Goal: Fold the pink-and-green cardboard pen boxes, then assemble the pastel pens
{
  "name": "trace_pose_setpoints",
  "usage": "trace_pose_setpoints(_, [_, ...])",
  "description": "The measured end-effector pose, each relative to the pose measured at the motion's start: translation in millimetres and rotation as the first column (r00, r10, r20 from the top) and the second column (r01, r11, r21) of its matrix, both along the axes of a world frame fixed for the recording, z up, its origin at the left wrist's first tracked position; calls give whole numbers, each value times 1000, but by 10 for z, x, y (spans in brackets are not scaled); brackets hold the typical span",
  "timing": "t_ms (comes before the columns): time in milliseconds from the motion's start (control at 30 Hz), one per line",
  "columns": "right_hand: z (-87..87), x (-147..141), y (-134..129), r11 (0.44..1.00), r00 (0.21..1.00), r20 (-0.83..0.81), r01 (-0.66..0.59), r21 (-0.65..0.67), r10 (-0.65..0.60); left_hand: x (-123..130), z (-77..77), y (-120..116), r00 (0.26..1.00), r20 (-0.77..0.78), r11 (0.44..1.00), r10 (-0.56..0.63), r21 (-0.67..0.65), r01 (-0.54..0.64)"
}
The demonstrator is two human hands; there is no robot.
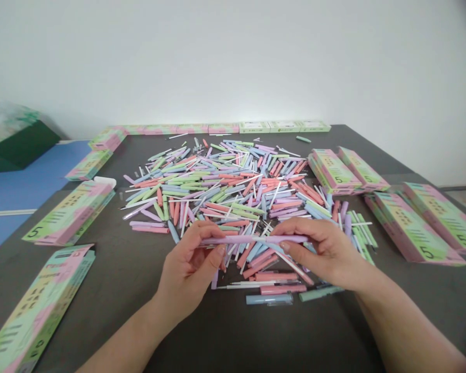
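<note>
A light purple pen is held level between my two hands, above a wide heap of pen parts in pink, blue, green and purple. My left hand pinches its left end between thumb and fingers. The right end is gripped by my right hand, with the thumb below and fingers on top. White refills lie scattered through the heap. Just below the hands, a blue pen part and a pink pen part rest on the dark table.
Pastel boxes stand along both sides: a long box at the near left, another box behind it, and stacked boxes at the right. A row of boxes lines the back edge. A dark green container sits at the far left.
</note>
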State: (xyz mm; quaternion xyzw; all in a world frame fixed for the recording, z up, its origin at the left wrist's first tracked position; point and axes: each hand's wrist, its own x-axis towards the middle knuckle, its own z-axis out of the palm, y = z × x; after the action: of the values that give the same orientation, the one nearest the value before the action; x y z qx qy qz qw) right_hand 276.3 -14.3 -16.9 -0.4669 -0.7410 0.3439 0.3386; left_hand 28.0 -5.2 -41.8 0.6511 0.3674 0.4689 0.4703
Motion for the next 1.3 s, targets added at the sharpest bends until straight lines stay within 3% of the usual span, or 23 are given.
trace_pose_setpoints(167, [-44, -98, -29, 999, 999, -24, -48, 23, 49, 45, 15, -34, 1000, -13, 1000, -28, 6, 28])
trace_pose_setpoints(733, [-83, -114, -45, 987, 998, -61, 5, 162, 5, 40, 30, -47, 998, 39, 999, -44, 18, 43])
trace_pose_setpoints(1033, [-135, -119, -56, 968, 987, -137, 119, 222, -90, 40, 23, -57, 998, 65, 998, -13, 57, 9])
trace_pose_setpoints(1300, [-110, -125, -64, 976, 987, -151, 91, 198, -61, 11, 22, -31, 998, -63, 985, -8, 172, 19])
